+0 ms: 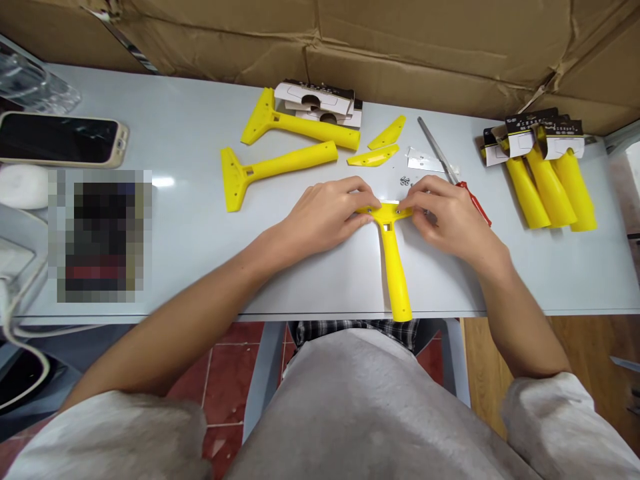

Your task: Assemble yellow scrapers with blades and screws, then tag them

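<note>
A yellow scraper (395, 273) lies at the table's front edge, its handle toward me and a thin metal strip showing along its head. With thumb and fingers, my left hand (325, 210) pinches the left end of the head. My right hand (447, 213) is closed around the right end, fingertips beside a small screw (398, 211); its thumb is partly hidden. Just beyond the head are several small screws or nuts (405, 181) and clear-wrapped blades (425, 160). Two loose yellow cover pieces (373, 156) rest farther back.
Two more yellow scrapers (295, 161) lie to the left, near folded card sleeves (320, 100). A red-handled screwdriver (473, 200) is by my right hand. Several carded scrapers (545, 187) sit at right. A phone (57, 139) lies far left; cardboard (350, 53) borders the back.
</note>
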A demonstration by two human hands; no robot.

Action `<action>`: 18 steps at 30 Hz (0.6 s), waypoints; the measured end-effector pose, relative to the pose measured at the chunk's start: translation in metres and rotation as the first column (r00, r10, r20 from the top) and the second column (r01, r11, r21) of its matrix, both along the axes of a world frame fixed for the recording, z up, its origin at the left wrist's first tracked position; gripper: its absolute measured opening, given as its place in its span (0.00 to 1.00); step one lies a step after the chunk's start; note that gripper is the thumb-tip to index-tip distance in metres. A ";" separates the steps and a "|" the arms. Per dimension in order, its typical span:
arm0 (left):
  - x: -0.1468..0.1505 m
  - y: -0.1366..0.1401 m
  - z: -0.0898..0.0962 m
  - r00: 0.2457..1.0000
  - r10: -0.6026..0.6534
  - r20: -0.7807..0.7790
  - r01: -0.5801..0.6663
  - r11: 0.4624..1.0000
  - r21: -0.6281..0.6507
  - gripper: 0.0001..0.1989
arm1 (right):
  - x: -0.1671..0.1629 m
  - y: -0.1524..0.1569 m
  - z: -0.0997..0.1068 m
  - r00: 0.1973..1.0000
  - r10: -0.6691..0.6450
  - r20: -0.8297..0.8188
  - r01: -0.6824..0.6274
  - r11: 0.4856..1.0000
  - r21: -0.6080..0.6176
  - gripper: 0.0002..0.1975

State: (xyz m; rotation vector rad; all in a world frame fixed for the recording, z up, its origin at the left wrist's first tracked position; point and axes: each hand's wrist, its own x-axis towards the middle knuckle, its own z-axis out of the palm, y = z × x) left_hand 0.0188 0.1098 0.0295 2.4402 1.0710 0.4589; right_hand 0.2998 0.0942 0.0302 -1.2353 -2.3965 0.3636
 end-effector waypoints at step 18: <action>0.000 0.002 0.002 1.000 0.015 -0.012 -0.016 1.000 -0.008 0.17 | 0.004 0.002 0.005 0.999 -0.031 -0.014 0.031 0.999 0.026 0.16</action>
